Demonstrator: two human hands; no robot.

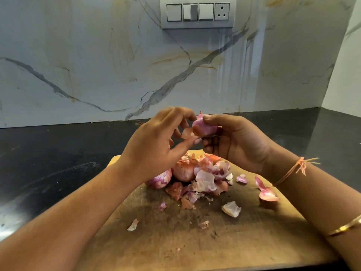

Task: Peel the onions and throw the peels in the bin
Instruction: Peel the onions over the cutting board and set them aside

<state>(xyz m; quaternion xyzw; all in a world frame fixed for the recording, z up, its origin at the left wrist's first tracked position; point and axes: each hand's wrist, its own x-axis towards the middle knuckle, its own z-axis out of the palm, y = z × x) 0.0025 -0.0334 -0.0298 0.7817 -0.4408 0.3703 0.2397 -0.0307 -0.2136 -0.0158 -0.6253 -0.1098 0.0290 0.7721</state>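
Head view takes in a veined marble wall (pixel 97 65) across the whole upper half of the frame, with a black counter (pixel 48 153) running beneath it from left to right. On the counter, filling the lower middle, lies a worn wooden cutting board (pixel 195 241). A grey switch panel (pixel 197 12) is set in the wall at top centre.

Both forearms reach in from the lower corners and meet at mid-frame, above the far edge of the board. The right hand (pixel 238 141) grips a pink onion (pixel 205 127), thumb over the top and fingers curled underneath. The left hand (pixel 156 143) pinches a brownish flap of peel (pixel 187 133) at the onion's left side, between the thumb and the bent fingers.

Below the hands a heap of peels (pixel 207 180) sits on the board, with loose scraps scattered toward the bottom and right. Two more onions (pixel 159 178) (pixel 183 173) rest side by side at the heap's left edge, partly behind the left wrist.

The right wrist wears an orange thread (pixel 293 169), and further down the forearm a thin gold bangle (pixel 345 227).
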